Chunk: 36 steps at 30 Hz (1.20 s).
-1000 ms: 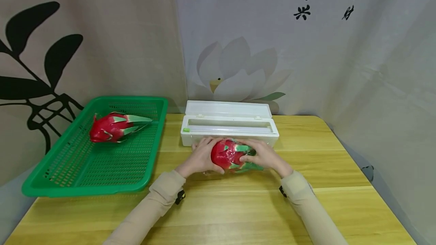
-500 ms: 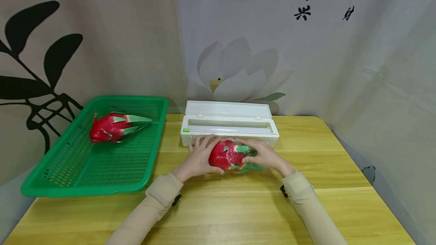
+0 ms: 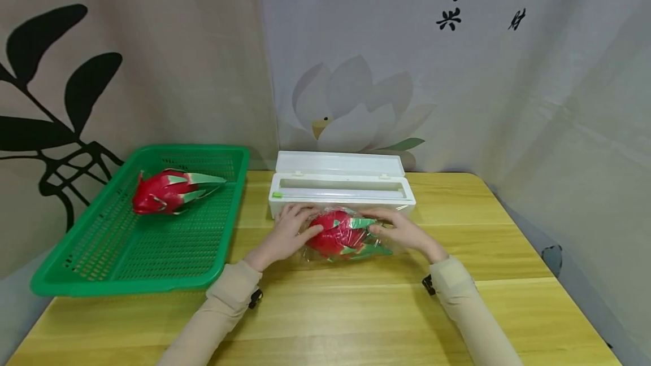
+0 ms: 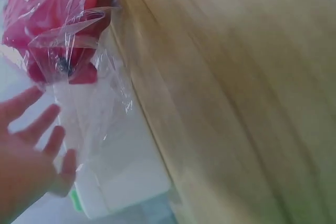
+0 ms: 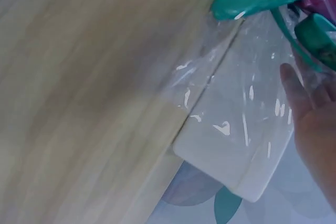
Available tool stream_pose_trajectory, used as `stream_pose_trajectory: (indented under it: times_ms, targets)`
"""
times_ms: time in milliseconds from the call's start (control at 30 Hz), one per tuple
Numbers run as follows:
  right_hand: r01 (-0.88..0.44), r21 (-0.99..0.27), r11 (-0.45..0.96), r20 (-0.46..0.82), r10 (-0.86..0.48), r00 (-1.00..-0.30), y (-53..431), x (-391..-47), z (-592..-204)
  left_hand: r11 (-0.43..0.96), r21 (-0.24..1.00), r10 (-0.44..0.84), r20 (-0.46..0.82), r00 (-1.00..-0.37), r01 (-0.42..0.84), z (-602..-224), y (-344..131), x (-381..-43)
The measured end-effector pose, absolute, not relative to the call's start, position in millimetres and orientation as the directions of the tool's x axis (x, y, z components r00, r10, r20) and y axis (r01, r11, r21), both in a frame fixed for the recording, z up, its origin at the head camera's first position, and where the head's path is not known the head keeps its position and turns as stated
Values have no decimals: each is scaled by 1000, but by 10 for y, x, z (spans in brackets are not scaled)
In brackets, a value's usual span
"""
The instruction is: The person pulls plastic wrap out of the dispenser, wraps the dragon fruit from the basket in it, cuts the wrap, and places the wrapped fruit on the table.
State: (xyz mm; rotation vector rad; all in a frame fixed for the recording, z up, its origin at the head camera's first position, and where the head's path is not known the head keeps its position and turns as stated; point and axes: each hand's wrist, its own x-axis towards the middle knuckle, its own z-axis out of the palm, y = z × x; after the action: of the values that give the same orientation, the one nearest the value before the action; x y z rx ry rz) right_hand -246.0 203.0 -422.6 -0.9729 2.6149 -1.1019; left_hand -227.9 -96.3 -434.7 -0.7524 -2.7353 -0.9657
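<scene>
A red dragon fruit (image 3: 338, 236) with green scales lies on its side, wrapped in clear cling film, in front of the white cling film box. My left hand (image 3: 290, 233) is at its rounded red end; the left wrist view shows the fingers (image 4: 39, 124) spread, with loose film (image 4: 107, 87) beside them. At the green-tipped end, my right hand (image 3: 402, 231) has its fingers and thumb extended along the fruit's side, touching the film. Loose film (image 5: 226, 93) also trails past the green tips in the right wrist view.
The cling film box (image 3: 343, 199) stands behind the fruit, its lid raised and a roll inside. A green plastic basket (image 3: 224, 242) on the left holds another dragon fruit (image 3: 165, 194). Everything stands on a wooden table (image 3: 366, 315) against a printed curtain.
My left hand has loosened from the fruit and drawn left, its thumb now higher. My right hand has eased right, off its grip. Film ends stick out at both sides of the fruit.
</scene>
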Motion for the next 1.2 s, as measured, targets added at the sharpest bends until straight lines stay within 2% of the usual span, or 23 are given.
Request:
stream_pose_trajectory:
  times_ms: [100, 200, 300, 400, 500, 600, 767, 967, 1200]
  targets:
    - [-516, -661, 544, 117, -605, -788, 2008, -2464, -4200, 649, 586, 263, 425, -866, 485, -4340, -999, -2324]
    - [-529, -638, 559, 138, -593, -793, 1962, -2468, -4150, 657, 630, 100, 473, -875, 415, -4337, -1041, -2385]
    - [-541, -610, 580, 169, -571, -803, 1883, -2487, -4073, 670, 679, -18, 418, -908, 299, -4348, -1095, -2452]
    - [-555, -557, 618, 204, -546, -813, 1766, -2516, -3970, 690, 701, -74, 319, -945, 182, -4383, -1159, -2516]
    - [-578, -492, 651, 230, -544, -807, 1610, -2547, -3850, 687, 719, -88, 230, -969, 108, -4420, -1223, -2563]
    - [-614, -403, 678, 239, -570, -786, 1420, -2585, -3726, 675, 733, -86, 194, -977, 86, -4441, -1281, -2604]
    - [-678, -274, 682, 225, -639, -735, 1075, -2678, -3558, 680, 728, -72, 183, -980, 86, -4456, -1339, -2653]
    - [-732, -177, 658, 185, -708, -681, 693, -2804, -3461, 677, 729, -43, 173, -984, 99, -4472, -1356, -2681]
    - [-748, -104, 656, 104, -740, -664, 336, -2934, -3470, 670, 734, -49, 189, -981, 108, -4477, -1359, -2702]
